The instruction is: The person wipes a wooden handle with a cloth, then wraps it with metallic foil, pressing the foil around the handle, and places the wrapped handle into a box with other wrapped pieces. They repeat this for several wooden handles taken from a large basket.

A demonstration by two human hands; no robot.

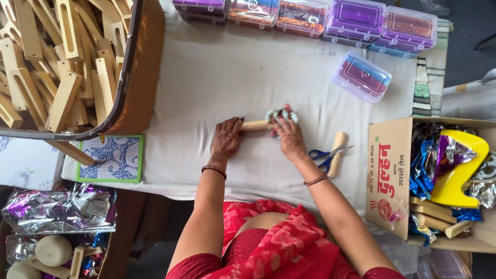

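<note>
Head view: wooden piece under wrapping

Item: pale rectangular wooden stick (254, 125), lying on the white cloth-covered table (217, 77). Left hand (227, 137) closed over its left end, pressing down. Right hand (288, 135) grips crinkled shiny foil wrap (280, 113) at its right end. Nearby: blue-handled scissors (324, 156) touching a short wooden dowel (338, 153); brown basket of wooden pieces (139, 77).

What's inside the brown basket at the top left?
The brown basket is piled with slotted wooden pieces. Whatever lies under the pile, and the basket's bottom, is covered.
</note>
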